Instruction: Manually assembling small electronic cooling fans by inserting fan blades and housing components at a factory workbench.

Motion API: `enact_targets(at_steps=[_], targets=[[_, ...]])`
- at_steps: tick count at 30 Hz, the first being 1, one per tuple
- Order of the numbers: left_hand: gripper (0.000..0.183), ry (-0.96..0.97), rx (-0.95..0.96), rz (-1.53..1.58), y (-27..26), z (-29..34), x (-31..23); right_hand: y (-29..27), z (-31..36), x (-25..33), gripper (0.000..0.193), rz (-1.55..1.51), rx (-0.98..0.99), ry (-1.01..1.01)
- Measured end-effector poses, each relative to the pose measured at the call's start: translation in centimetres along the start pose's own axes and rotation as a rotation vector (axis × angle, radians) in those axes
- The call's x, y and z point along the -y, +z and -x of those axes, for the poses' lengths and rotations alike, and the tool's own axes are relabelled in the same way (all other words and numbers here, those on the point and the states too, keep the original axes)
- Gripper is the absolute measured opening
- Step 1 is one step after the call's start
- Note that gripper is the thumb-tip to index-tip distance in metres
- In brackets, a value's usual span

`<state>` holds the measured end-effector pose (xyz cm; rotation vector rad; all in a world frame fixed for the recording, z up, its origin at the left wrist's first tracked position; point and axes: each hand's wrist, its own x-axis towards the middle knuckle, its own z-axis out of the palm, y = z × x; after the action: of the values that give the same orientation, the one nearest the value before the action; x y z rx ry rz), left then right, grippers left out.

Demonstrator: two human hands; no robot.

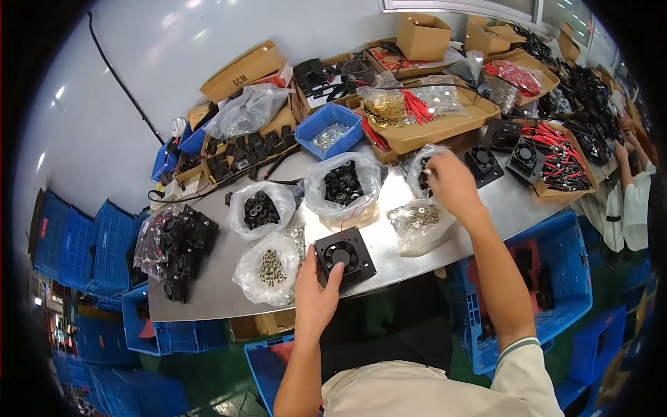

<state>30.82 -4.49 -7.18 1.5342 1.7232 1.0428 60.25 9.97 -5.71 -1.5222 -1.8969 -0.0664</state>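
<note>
My left hand point(316, 295) grips a square black housing with a cooling fan point(358, 256) set in it, the thumb lying over its near side. A thin red wire rises from the housing. At the right, my right hand point(453, 182) is over a clear plastic bag point(415, 165) of small dark parts, its fingers curled together at the opening. Whatever is between those fingertips is hidden. Just nearer lies a bag of metal washers point(420, 219). Left of the housing are a bag of small metal nuts point(272, 267) and bags of black rubber-like pieces point(261, 210) point(343, 183).
Behind the bags stand a blue bin point(329, 131) of small metal parts and a cardboard tray point(445, 128) with red wires. More fan units point(482, 162) sit at the right; black parts point(186, 243) are piled at the left. Blue crates point(531, 299) flank the metal table. Another person's arm point(625, 163) shows far right.
</note>
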Motion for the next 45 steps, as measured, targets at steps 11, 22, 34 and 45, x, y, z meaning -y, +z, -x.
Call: enact_targets(at_steps=[11,22,34,45], targets=[[0.027,0.073,0.264,0.734,1.3,1.6,-3.7,-3.0,10.6,11.9,0.016,-1.463,0.301,0.364],[0.023,-0.014,0.172,0.736,1.4,2.5,-2.4,-3.1,11.0,12.1,0.017,-1.018,0.400,0.201],[0.021,0.003,0.136,0.832,0.9,2.1,-2.2,-2.7,9.3,12.6,0.022,-0.903,0.404,0.068],[0.020,-0.091,-0.027,0.852,-1.6,3.0,-0.1,6.7,-3.4,11.6,0.018,-0.065,0.368,-0.235]])
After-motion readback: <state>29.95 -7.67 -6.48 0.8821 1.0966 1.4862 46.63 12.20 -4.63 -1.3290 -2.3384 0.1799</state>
